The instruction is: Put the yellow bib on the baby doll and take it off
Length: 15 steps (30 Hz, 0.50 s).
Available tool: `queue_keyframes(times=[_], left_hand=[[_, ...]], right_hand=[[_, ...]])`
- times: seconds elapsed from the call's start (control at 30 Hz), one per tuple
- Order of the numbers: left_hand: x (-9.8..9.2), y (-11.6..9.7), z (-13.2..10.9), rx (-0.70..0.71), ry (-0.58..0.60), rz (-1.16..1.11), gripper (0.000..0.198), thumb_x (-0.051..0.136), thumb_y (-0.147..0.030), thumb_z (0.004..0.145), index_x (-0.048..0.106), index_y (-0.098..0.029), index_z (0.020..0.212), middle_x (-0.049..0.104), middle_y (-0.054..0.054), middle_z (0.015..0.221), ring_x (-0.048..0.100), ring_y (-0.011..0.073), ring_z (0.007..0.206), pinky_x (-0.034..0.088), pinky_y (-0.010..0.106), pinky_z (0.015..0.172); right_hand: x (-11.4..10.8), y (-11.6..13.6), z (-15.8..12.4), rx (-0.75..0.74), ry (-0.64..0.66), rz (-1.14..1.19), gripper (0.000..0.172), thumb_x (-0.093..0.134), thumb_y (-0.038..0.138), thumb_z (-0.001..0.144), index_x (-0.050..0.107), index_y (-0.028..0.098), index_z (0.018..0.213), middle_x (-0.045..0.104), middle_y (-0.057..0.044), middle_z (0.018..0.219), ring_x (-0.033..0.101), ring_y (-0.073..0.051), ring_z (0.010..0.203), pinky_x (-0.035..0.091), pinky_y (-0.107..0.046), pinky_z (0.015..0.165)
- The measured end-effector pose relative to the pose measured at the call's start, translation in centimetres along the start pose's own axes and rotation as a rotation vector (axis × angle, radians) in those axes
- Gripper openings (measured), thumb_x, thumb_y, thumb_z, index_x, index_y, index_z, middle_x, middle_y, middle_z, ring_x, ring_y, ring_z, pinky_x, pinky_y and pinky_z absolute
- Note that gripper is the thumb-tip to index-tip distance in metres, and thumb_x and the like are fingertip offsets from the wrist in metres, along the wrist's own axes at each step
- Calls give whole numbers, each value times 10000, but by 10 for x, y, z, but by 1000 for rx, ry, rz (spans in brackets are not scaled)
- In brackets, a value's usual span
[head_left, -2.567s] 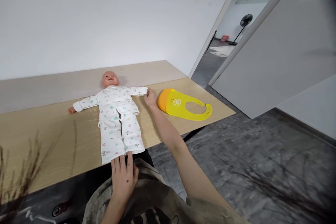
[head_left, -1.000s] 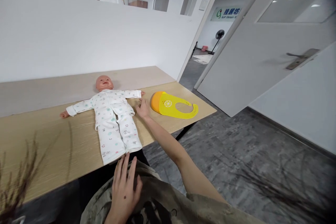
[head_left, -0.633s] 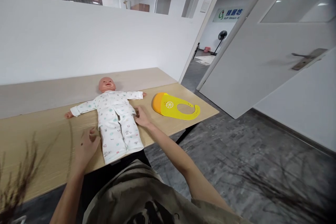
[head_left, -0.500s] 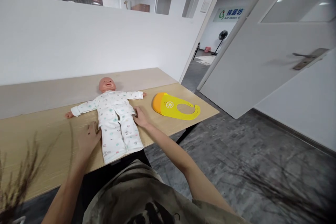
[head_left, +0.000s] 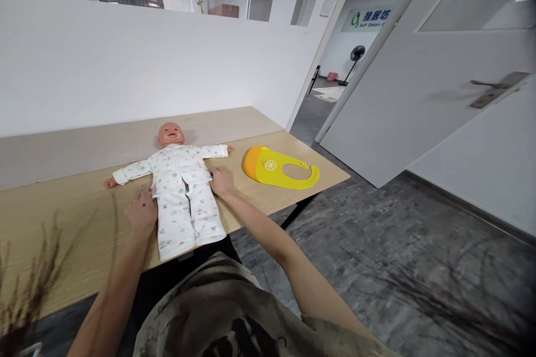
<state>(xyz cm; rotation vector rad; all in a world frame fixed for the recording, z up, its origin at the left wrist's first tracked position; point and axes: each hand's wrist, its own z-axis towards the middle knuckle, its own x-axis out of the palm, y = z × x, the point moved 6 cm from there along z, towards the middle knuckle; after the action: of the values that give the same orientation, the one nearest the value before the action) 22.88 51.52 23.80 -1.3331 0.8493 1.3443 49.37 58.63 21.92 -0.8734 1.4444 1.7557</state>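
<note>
A baby doll (head_left: 171, 134) lies on its back, face up, arms spread, in a white printed pajama top (head_left: 178, 162) and matching pajama trousers (head_left: 176, 228). At the doll's hip on the left side of the picture, my left hand (head_left: 142, 211) has its fingers curled in on the edge of the clothes. My right hand (head_left: 223, 181) grips the clothes at the opposite hip, thumb and fingers closed. Whether the hem of the top or the trouser waist is pinched, I cannot tell. To the right lies a yellow silicone bib (head_left: 278, 170) with an orange pocket.
The wooden table (head_left: 75, 217) ends close to my body, and the trouser legs reach its front edge. A white wall (head_left: 146, 72) stands behind it. On the right are an open door (head_left: 402, 100) and grey floor (head_left: 335, 245).
Both hands have moved slightly up along the doll's sides, and the left hand's fingers are more curled. The trousers have shifted a little to the left. The bib has stayed put.
</note>
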Motion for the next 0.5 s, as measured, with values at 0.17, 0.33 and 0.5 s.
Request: queue_keyframes(times=[0.17,0.33,0.5], left_hand=[[-2,4,-4,-63,4,3,385,361,-321,1080,548,-107,1340,733,232,1262,721,393,1153,496,426,848],[-1,10,-5,-93,47,-16,336,457,-334,1038,589,-127,1266,738,205,1256,718,382,1163,501,408,849],[1,13,-4,-94,54,-40,322,482,-341,1029,613,-126,1230,743,225,1248,715,387,1182,515,429,904]], right_hand=[[0,-5,-6,69,-17,-98,337,553,257,1010,685,159,1304,737,-169,1271,705,-326,1156,558,-410,993],[0,-20,-19,27,-62,134,331,594,248,992,661,160,1304,743,-141,1277,711,-277,1165,563,-395,1047],[-7,-49,-63,-77,-86,262,496,593,244,972,581,150,1459,671,-156,1451,661,-256,1306,521,-420,1159]])
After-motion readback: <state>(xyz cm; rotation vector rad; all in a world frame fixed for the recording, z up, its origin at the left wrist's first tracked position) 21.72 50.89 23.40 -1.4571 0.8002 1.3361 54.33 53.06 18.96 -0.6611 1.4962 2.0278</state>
